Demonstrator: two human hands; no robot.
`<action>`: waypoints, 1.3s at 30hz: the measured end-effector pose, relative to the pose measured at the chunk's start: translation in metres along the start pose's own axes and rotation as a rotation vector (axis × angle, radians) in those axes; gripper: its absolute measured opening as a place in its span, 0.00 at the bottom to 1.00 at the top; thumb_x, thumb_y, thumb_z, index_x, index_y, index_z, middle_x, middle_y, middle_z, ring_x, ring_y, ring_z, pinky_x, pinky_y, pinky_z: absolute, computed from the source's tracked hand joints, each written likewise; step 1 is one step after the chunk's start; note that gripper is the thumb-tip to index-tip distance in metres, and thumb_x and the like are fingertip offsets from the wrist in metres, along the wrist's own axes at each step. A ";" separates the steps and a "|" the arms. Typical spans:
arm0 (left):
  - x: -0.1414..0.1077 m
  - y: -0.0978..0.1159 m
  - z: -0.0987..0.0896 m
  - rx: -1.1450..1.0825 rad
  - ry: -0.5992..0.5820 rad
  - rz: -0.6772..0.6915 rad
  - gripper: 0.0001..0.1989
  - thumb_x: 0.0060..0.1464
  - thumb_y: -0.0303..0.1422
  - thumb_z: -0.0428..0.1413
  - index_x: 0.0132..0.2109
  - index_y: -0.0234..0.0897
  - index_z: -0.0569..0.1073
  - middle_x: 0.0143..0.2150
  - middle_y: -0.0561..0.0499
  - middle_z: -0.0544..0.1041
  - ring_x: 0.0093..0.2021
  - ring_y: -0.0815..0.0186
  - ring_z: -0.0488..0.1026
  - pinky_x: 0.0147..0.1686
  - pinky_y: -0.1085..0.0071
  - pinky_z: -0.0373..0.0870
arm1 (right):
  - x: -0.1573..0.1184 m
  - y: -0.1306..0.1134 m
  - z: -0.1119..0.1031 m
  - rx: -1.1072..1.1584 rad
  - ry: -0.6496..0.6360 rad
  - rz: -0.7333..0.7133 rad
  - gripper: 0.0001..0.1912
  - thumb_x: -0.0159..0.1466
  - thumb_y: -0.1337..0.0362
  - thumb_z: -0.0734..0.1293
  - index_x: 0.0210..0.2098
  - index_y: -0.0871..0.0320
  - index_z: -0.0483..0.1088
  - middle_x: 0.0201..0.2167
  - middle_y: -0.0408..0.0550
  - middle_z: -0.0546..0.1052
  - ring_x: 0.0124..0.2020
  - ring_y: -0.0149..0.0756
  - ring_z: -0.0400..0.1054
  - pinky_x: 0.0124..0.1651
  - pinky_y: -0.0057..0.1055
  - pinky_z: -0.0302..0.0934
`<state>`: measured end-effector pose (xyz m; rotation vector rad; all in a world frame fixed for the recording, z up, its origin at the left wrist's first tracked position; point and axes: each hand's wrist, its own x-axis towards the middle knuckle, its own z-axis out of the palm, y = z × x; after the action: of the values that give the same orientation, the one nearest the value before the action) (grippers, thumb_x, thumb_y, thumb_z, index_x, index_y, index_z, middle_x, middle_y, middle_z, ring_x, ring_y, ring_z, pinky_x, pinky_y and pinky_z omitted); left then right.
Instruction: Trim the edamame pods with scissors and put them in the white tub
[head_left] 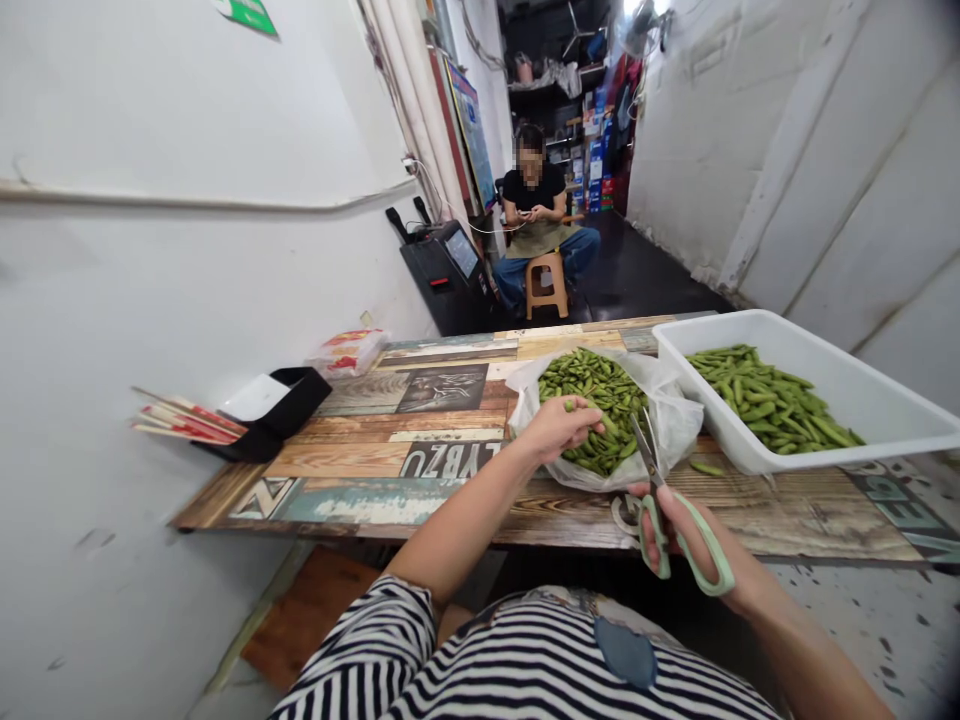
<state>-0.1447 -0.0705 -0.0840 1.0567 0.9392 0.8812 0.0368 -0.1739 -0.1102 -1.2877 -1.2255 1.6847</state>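
Green edamame pods [589, 375] fill a white plastic bag [679, 415] that lies rolled open on the table. Over the bag's left side, my left hand [559, 430] is closed on an edamame pod [606, 424] held at the fingertips. My right hand [682, 530] grips scissors [705, 550] with pale green handles, fingers through the loops. Their blades point up toward the bag's right side and stand slightly apart. One loose pod [706, 468] rests on the wood between the bag and a white plastic tub [780, 325], which holds a heap of pods [761, 395].
The wood-patterned table [352, 460] meets the wall at left. On it are a black holder [300, 395] with wrapped chopsticks [191, 420] and a clear plastic pack [349, 352]. Beyond stand a black touchscreen machine [442, 275] and a person [536, 190] seated on a stool [547, 285].
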 end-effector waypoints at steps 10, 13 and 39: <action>-0.020 -0.010 0.016 -0.115 0.037 0.026 0.14 0.42 0.28 0.60 0.32 0.35 0.61 0.26 0.48 0.76 0.13 0.81 0.52 0.14 0.80 0.41 | -0.005 -0.009 0.010 -0.126 -0.046 -0.082 0.25 0.60 0.40 0.56 0.28 0.57 0.60 0.17 0.40 0.67 0.18 0.30 0.63 0.24 0.29 0.59; -0.022 -0.009 0.016 -0.119 0.020 0.003 0.15 0.41 0.29 0.61 0.31 0.35 0.60 0.25 0.49 0.76 0.13 0.81 0.52 0.15 0.80 0.41 | -0.004 -0.009 0.010 -0.130 -0.019 -0.080 0.25 0.60 0.40 0.56 0.26 0.57 0.59 0.17 0.40 0.67 0.17 0.29 0.63 0.22 0.28 0.59; -0.005 -0.004 -0.024 1.294 0.079 0.249 0.17 0.52 0.42 0.53 0.24 0.34 0.71 0.21 0.50 0.70 0.25 0.68 0.66 0.24 0.73 0.54 | 0.004 0.008 0.007 0.057 0.030 0.089 0.30 0.51 0.37 0.64 0.38 0.58 0.63 0.15 0.35 0.64 0.13 0.27 0.59 0.15 0.26 0.57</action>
<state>-0.1682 -0.0682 -0.0916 2.2752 1.5058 0.4315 0.0289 -0.1752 -0.1183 -1.3457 -1.1095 1.7447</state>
